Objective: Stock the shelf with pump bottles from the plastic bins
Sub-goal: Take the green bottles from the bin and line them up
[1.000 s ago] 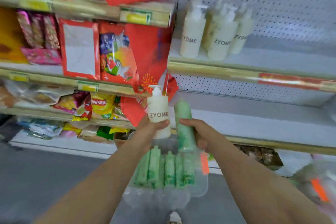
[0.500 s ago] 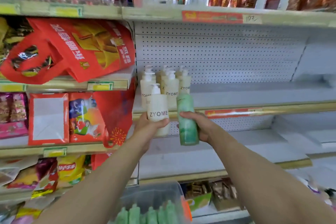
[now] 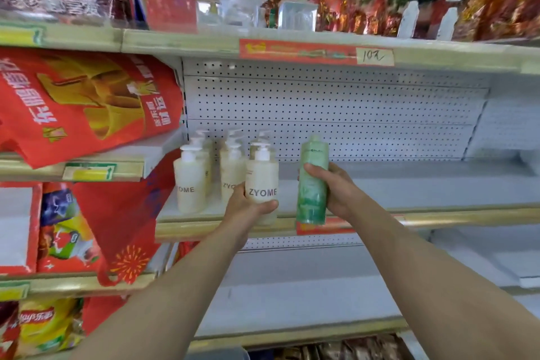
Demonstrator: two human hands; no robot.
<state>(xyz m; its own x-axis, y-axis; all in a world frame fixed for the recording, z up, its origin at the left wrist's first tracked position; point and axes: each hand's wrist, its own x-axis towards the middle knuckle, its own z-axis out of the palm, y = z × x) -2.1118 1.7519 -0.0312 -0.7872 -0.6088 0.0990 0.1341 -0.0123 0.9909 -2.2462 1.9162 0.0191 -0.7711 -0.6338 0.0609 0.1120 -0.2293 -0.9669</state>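
The cream pump bottle [image 3: 262, 181] has a white pump head and grey ZYOME lettering. It stands upright in the left hand [image 3: 244, 209], which grips its lower half from the left with the thumb across the front. It is at the front edge of the shelf [image 3: 438, 193], just right of the matching bottles [image 3: 191, 184] grouped at the shelf's left end. Its base seems clear of the shelf, though blur obscures this. The right hand [image 3: 336, 190] grips a tall green bottle [image 3: 311, 199] upright just beside it. Both arms reach forward.
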